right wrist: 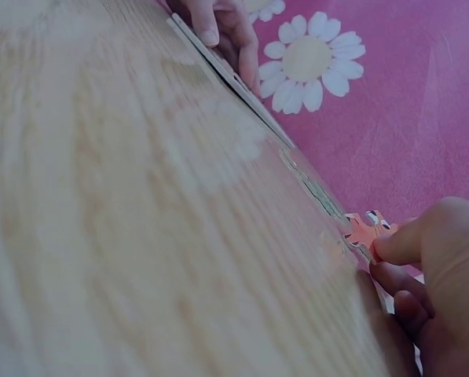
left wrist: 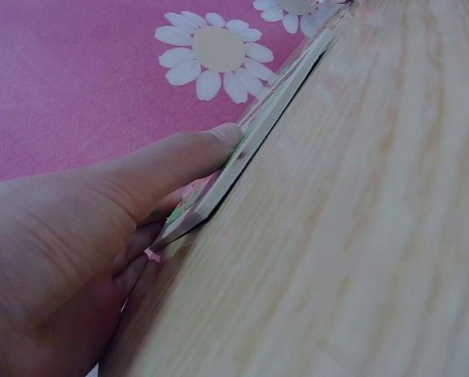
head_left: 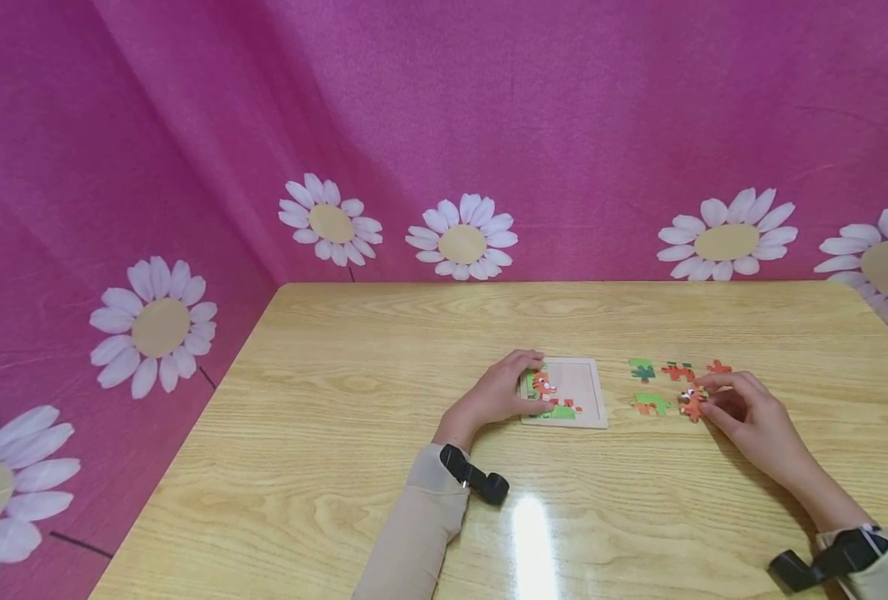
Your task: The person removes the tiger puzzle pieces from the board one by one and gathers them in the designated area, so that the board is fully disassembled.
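Note:
My left hand (head_left: pixel 495 392) holds a square wooden puzzle board (head_left: pixel 581 385) by its left end, thumb over the near edge and fingers at the far edge. Joined orange and green pieces (head_left: pixel 561 412) fill the board's left side and part of its near side. In the left wrist view the thumb (left wrist: pixel 210 145) presses on the board's rim. Farther right, my right hand (head_left: pixel 759 425) pinches an orange puzzle piece with printed eyes (head_left: pixel 690 403) between thumb and fingers. The right wrist view shows that piece (right wrist: pixel 364 231) tilted up at the fingertips.
Several loose pieces lie right of the board: a green one (head_left: pixel 642 370), a green and orange one (head_left: pixel 651 404), a red-orange one (head_left: pixel 678 372) and a small orange one (head_left: pixel 719 367). The wooden table (head_left: pixel 354 367) meets a pink flowered cloth (head_left: pixel 564 125) behind.

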A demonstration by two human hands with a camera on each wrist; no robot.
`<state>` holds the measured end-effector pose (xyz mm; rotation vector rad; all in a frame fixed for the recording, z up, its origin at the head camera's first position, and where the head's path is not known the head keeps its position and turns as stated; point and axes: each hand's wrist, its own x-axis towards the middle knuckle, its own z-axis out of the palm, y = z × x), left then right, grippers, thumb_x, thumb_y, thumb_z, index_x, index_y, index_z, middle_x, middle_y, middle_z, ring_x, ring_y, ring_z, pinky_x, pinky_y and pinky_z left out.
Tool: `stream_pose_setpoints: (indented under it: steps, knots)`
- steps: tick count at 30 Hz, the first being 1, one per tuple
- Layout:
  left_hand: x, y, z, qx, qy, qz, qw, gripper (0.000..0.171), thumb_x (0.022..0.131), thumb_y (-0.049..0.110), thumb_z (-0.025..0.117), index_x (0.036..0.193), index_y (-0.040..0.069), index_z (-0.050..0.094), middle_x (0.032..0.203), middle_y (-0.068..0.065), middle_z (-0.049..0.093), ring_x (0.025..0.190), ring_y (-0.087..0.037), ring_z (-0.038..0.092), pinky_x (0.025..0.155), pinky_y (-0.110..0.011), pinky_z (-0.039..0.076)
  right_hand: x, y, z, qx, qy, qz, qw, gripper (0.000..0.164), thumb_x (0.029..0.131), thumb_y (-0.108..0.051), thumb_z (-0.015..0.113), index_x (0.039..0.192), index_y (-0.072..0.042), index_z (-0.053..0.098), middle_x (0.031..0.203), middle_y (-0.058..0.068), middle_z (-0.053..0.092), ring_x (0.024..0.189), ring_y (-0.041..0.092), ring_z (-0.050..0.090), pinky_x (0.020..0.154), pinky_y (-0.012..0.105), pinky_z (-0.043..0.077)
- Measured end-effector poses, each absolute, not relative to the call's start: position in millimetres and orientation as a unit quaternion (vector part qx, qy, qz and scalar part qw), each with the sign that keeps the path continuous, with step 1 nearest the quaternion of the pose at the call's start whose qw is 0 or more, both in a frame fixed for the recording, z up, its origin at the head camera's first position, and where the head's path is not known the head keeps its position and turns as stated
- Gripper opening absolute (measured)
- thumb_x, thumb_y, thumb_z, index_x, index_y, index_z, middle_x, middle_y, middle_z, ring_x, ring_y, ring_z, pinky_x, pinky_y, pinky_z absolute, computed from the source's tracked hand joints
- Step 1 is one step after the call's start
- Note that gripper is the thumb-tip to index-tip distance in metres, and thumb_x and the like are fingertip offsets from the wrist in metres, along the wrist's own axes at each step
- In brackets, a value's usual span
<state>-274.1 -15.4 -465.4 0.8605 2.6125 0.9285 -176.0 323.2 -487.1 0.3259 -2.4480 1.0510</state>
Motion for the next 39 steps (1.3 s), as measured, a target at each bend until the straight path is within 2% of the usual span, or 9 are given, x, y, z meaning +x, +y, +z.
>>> stream_pose_setpoints:
  steps: [6,12,17,28,33,39]
  knots:
    - [-274.2,-14.9,-465.1,0.294,0.895,0.314,0.118,0.069,0.084,0.038,0.076,0.141,0.01,0.049,0.155,0.001,0.041,0.145,-0.018,0.036,0.121,-0.032,0.032,-179.3,327.2,-490.8,0.123,-0.892,0.374,0.223,0.029,0.083,0.008,0.07,0.111,0.002,0.063,0.09,-0.013,0.05,0.077,-0.01,0.042,0.062,0.008,0.035]
    - [-273.4,-15.1,-464.2,0.295,0.894,0.316,0.121,0.068,0.084,0.036,0.076,0.141,0.01,0.049,0.155,0.001,0.04,0.146,-0.018,0.035,0.121,-0.033,0.032,-181.9,332.6,-492.6,0.14,-0.894,0.374,0.206,0.027,0.085,0.004,0.07,0.111,0.003,0.062,0.096,-0.025,0.05,0.08,-0.012,0.043,0.067,0.004,0.035]
    - [-273.4,-15.1,-463.9,0.297,0.892,0.318,0.12,0.068,0.084,0.036,0.077,0.141,0.01,0.05,0.155,0.001,0.04,0.146,-0.019,0.035,0.121,-0.033,0.032,-184.1,337.6,-488.1,0.137,-0.905,0.369,0.159,0.024,0.09,-0.002,0.067,0.112,0.003,0.061,0.097,-0.029,0.048,0.078,-0.008,0.039,0.062,0.009,0.034]
    - [-273.3,-14.6,-463.7,0.294,0.893,0.32,0.117,0.068,0.084,0.037,0.076,0.141,0.011,0.049,0.155,0.001,0.04,0.146,-0.018,0.035,0.121,-0.032,0.032,-190.6,344.0,-481.9,0.134,-0.922,0.348,0.101,0.025,0.09,-0.003,0.067,0.114,0.0,0.064,0.102,-0.018,0.052,0.08,-0.004,0.038,0.064,0.012,0.031]
    - [-273.3,-14.4,-463.1,0.294,0.894,0.318,0.119,0.068,0.084,0.036,0.077,0.141,0.011,0.05,0.155,0.001,0.04,0.146,-0.018,0.035,0.121,-0.032,0.032,-190.6,343.9,-481.5,0.139,-0.92,0.352,0.1,0.025,0.089,-0.001,0.067,0.114,0.001,0.064,0.102,-0.021,0.051,0.08,-0.005,0.038,0.064,0.012,0.032]
    - [-273.3,-15.1,-464.2,0.292,0.894,0.32,0.119,0.068,0.084,0.036,0.077,0.141,0.011,0.049,0.155,0.001,0.04,0.146,-0.018,0.034,0.122,-0.033,0.031,-189.7,344.3,-482.2,0.139,-0.915,0.363,0.106,0.025,0.091,-0.004,0.066,0.116,0.0,0.064,0.105,-0.03,0.047,0.084,-0.008,0.041,0.067,0.007,0.034]
